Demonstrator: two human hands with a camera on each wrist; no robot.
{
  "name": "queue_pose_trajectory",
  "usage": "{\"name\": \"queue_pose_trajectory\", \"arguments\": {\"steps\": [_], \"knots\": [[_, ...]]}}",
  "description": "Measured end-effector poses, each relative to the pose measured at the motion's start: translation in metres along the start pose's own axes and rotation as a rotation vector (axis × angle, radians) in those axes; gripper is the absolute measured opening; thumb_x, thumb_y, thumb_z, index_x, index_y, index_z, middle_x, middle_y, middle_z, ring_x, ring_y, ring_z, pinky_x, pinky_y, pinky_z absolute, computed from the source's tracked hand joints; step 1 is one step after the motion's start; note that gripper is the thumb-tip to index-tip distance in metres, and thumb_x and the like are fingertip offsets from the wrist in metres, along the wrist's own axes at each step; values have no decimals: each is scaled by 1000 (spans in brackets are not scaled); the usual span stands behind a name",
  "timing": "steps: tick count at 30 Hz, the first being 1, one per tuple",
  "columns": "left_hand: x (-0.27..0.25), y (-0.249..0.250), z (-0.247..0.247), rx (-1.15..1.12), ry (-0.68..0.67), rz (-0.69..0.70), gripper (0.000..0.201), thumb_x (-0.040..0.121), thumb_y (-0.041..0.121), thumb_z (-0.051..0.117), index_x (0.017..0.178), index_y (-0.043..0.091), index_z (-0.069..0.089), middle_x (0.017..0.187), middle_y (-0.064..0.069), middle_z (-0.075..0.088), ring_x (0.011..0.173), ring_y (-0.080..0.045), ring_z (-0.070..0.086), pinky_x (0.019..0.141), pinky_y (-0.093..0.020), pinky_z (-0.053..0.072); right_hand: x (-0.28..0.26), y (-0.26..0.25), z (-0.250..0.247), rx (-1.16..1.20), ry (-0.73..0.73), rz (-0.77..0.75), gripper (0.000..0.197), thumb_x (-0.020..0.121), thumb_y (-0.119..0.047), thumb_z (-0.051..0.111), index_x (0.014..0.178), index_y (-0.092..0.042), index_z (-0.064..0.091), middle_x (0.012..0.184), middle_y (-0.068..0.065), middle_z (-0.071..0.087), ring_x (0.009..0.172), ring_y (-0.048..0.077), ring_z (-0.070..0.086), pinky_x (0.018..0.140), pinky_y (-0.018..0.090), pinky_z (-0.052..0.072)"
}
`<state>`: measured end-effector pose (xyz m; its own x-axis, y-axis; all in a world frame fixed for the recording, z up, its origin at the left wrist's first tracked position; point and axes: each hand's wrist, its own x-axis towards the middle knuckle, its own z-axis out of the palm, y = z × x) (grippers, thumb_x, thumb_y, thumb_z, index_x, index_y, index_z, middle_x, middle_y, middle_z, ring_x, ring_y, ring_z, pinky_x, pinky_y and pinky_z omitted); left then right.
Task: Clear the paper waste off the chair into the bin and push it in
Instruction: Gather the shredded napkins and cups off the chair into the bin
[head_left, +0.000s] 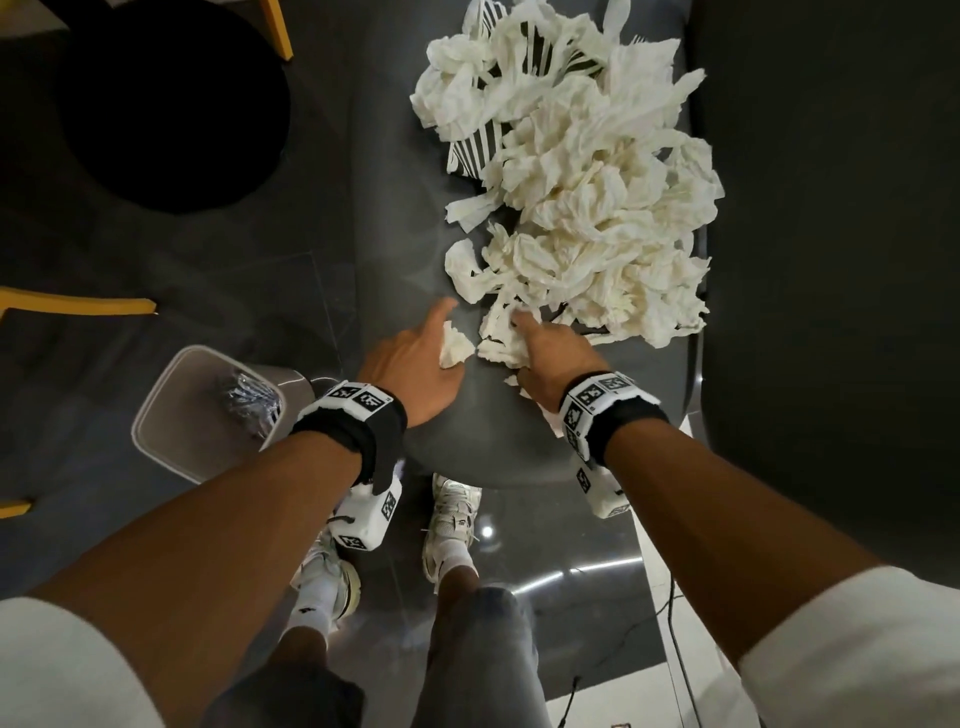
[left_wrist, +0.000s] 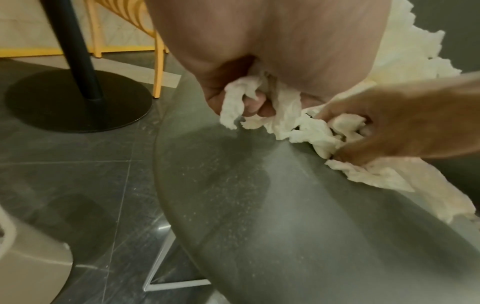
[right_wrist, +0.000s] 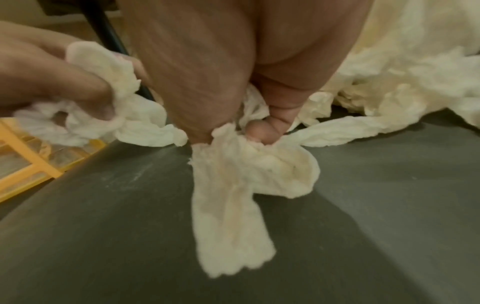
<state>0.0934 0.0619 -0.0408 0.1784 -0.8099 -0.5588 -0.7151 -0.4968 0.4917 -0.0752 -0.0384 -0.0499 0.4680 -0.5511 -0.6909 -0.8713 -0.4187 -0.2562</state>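
Note:
A big heap of crumpled white paper waste (head_left: 582, 171) covers the far half of the dark grey chair seat (head_left: 488, 426). At the heap's near edge my left hand (head_left: 415, 358) grips a small wad of paper (head_left: 456, 344), its fingers curled round the wad (left_wrist: 239, 102). Just to its right my right hand (head_left: 550, 353) holds a torn strip of paper (right_wrist: 233, 197) that hangs down from its curled fingers. The beige bin (head_left: 156, 415) stands on the floor to the chair's left, with striped wrapper scraps (head_left: 249, 400) inside.
A round black table base (head_left: 171, 104) with its post (left_wrist: 78, 51) stands at the far left, with yellow chair legs (head_left: 78, 304) near it. My two white shoes (head_left: 449, 525) are under the seat's near edge. A dark wall (head_left: 831, 260) runs along the right.

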Motion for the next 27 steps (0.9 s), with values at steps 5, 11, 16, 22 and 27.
{"name": "queue_pose_trajectory", "arguments": {"steps": [5,11,16,22,27], "knots": [[14,24,7,-7,-41,36,60,88,35,60,143,30,38,120,-5,68,103,-33,66,86,-40,54,6,1,0,-160,58,-46,44,90,-14,58,131,-12,43,120,17,57,106,40,61,85,46,54],[34,37,19,-23,-116,27,14,92,30,61,102,21,63,110,-3,69,98,-28,65,82,-37,52,-3,6,-2,-141,46,-227,38,95,-15,56,132,-12,48,111,15,56,98,39,62,82,45,53],[5,4,11,-111,-129,42,15,87,32,55,88,20,65,96,-3,71,89,-28,67,82,-39,54,-15,-33,-1,-94,33,-316,29,92,-17,58,119,-8,55,111,16,62,99,37,62,83,44,52],[-42,-62,-17,-279,-16,-73,22,86,33,60,69,18,62,67,5,67,66,-17,64,59,-30,45,-19,-116,12,-95,-14,-384,27,85,-24,58,109,-11,58,102,14,68,92,37,66,78,42,54],[-82,-133,-36,-336,63,-178,24,81,37,58,66,19,60,63,6,65,65,-16,62,58,-30,39,-20,-188,37,-93,-67,-388,29,91,-26,59,119,-19,56,119,7,65,108,31,63,80,31,42]]}}
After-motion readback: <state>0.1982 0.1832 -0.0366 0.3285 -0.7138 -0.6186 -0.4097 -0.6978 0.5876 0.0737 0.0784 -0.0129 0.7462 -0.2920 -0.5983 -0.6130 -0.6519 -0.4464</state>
